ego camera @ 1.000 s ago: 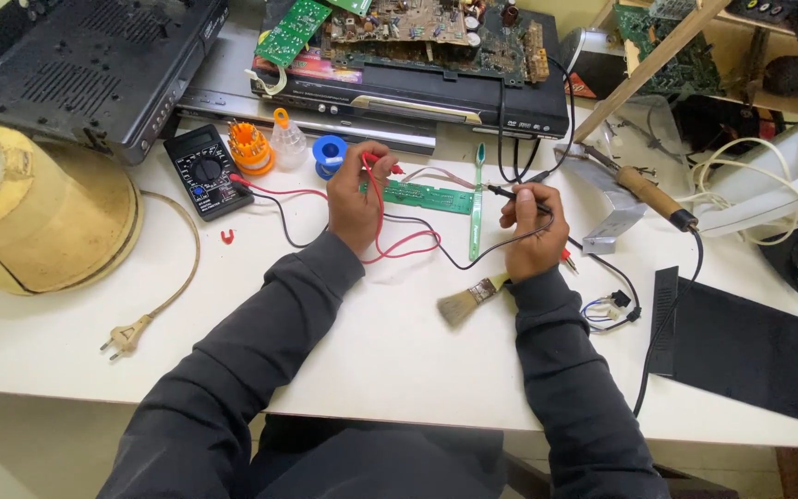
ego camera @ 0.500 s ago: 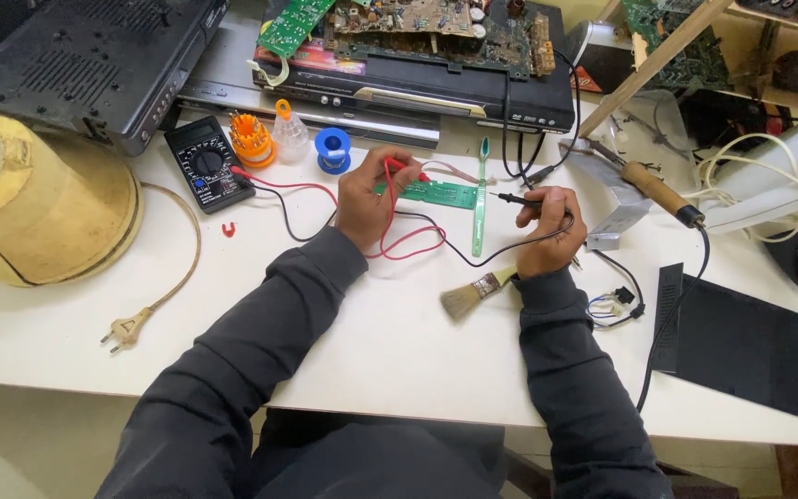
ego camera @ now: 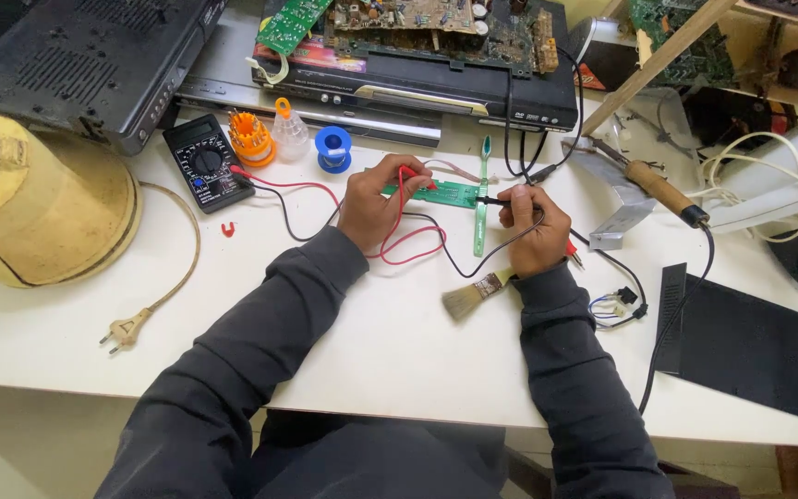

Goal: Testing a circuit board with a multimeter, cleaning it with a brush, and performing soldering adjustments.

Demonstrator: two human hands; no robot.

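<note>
Red probe [ego camera: 415,176] pinched in the left hand [ego camera: 373,205], black probe [ego camera: 493,200] gripped in the right hand [ego camera: 533,231], 2 tips meeting the green board [ego camera: 442,192]. Board lies flat between the hands, long axis left to right, left hand nearer. Leads run to the multimeter [ego camera: 207,172]. Brush [ego camera: 476,292] sits just below the right wrist; soldering iron [ego camera: 659,191] lies well off right.

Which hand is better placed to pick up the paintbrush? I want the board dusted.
The right hand, probably: the paintbrush lies just beside its wrist, while the left hand is farther off, holding the red probe.
</note>
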